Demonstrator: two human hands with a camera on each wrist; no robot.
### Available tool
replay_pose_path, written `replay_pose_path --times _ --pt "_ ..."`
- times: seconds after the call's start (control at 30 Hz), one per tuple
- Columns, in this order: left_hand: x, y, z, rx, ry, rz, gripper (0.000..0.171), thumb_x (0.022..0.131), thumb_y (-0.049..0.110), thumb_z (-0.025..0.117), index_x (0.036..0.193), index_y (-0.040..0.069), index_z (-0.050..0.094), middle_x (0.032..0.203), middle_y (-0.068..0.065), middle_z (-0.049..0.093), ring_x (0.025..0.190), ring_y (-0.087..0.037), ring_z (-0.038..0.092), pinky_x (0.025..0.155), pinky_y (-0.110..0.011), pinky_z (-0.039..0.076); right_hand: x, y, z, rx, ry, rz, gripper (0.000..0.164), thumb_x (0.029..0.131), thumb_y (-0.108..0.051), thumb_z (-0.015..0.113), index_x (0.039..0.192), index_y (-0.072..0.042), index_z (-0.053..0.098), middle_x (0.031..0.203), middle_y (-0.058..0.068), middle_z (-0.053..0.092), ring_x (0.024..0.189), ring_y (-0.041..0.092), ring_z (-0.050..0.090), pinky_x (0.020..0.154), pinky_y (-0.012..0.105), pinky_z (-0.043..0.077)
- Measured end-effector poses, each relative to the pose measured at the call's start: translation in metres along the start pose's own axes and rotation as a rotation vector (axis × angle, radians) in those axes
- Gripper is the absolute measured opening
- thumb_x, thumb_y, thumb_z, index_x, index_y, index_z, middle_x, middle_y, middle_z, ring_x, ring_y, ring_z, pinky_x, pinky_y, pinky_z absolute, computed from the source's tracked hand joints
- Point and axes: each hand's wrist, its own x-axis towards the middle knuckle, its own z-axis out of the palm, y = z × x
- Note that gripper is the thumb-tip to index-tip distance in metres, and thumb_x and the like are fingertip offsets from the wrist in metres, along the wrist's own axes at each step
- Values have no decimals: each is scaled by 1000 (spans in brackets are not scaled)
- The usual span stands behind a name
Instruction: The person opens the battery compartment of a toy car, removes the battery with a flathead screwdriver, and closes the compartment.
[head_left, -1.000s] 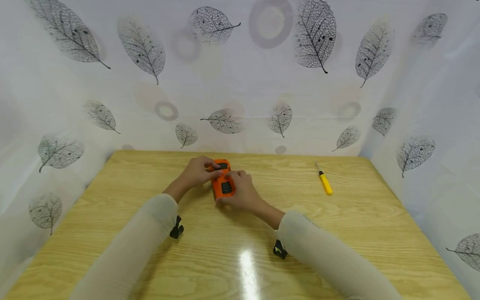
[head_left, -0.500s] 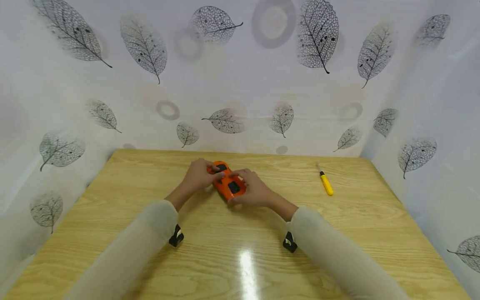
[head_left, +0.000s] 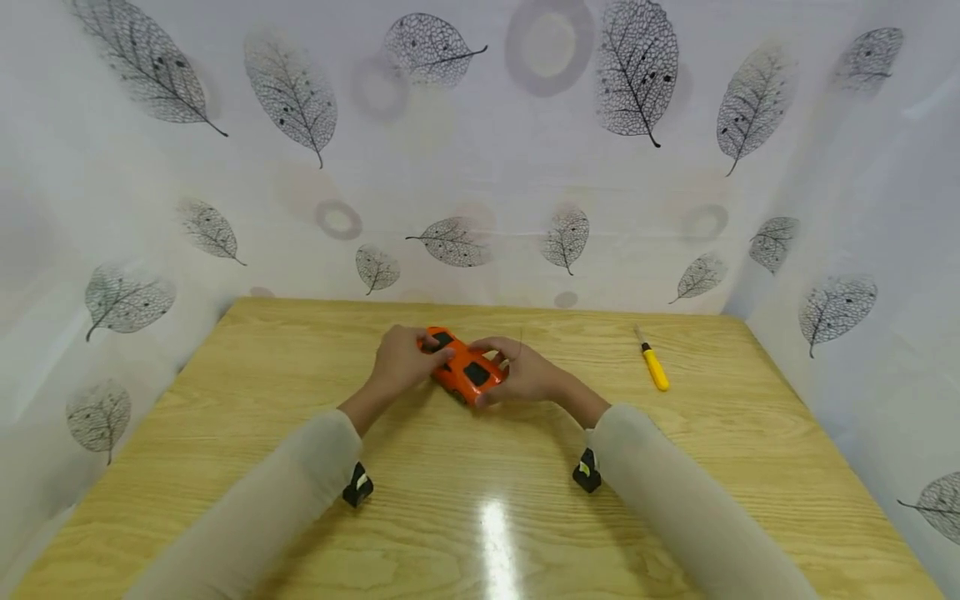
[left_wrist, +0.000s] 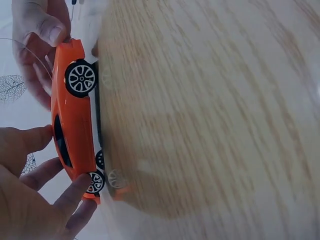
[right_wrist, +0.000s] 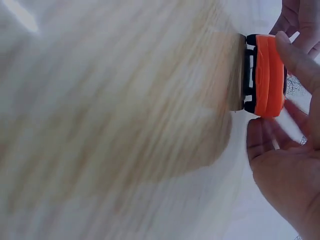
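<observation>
Glossy orange toy car [head_left: 459, 362], low curved body, spoked wheels [left_wrist: 81, 78], towards the far edge of a shiny wood-grained counter [head_left: 420, 483], left hand's [head_left: 397, 360] fingers gripping one end, right hand's [head_left: 527, 372] grasping the other, pale sleeves [head_left: 273, 479], slim yellow-handled screwdriver [head_left: 656, 369] well apart, leaf-printed sheet [head_left: 495, 167] behind.

the car [head_left: 465, 359] is a small orange toy with a glossy body, dark windows and black tyres on pale spoked wheels. it is upright, wheels down to the table [head_left: 450, 475]; whether the tyres touch the wood is hard to tell. seen from the head, it lies aslant in the far part of the table, one end far left, the other near right. the left hand [head_left: 400, 358] grips the far end, the right hand [head_left: 531, 372] the near end.
</observation>
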Motion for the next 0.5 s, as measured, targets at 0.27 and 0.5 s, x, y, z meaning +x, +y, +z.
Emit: replay_pose_path --times 0.27,0.5 --pt "1 -4 -7 -20 -63 -45 40 93 36 77 115 2 76 131 -18 66 125 -38 59 103 -50 52 -18 1 4 244 89 193 66 86 -13 85 143 -2 54 133 16 61 115 28 62 96 38 55" --pt "-1 -1 -6 -25 -50 -52 41 92 35 78 114 1 76 131 -19 66 125 -39 59 105 -50 51 -22 -8 19 473 215 289 45 92 -4 76 133 4 60 123 19 63 103 25 65 88 34 60"
